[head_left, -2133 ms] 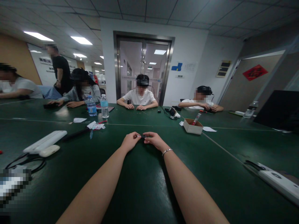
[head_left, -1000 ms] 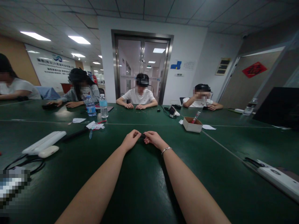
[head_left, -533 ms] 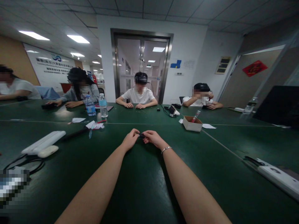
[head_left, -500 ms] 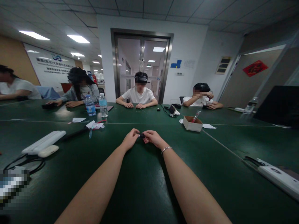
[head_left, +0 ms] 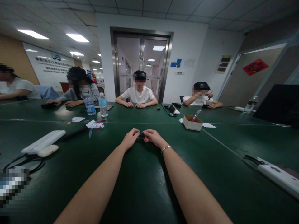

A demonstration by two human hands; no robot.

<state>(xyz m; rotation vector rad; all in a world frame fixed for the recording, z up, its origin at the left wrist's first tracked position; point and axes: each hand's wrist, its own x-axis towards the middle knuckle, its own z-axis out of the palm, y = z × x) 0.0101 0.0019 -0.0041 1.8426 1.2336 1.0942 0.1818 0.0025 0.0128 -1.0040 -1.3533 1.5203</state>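
Observation:
Both my arms reach forward over the dark green table (head_left: 137, 193). Between my fingertips is a small black object (head_left: 141, 134), too small and too covered to name. My left hand (head_left: 130, 138) pinches its left end with thumb and fingers. On the other end, my right hand (head_left: 153, 138) has its fingers closed, with a bracelet (head_left: 166, 149) round that wrist. The object is held just above or against the tabletop; I cannot tell which.
Left lie a white power strip (head_left: 44, 142), an oval white case (head_left: 48, 151) and black cables. Beyond stand two water bottles (head_left: 102, 105) near paper scraps (head_left: 94, 124). A small open box (head_left: 192, 123) is right of my hands, another power strip (head_left: 279, 175) nearer. Several people sit opposite.
My hands stay in nearly the same place. The small black object looks slightly turned between my fingers, and its light-coloured left end no longer shows.

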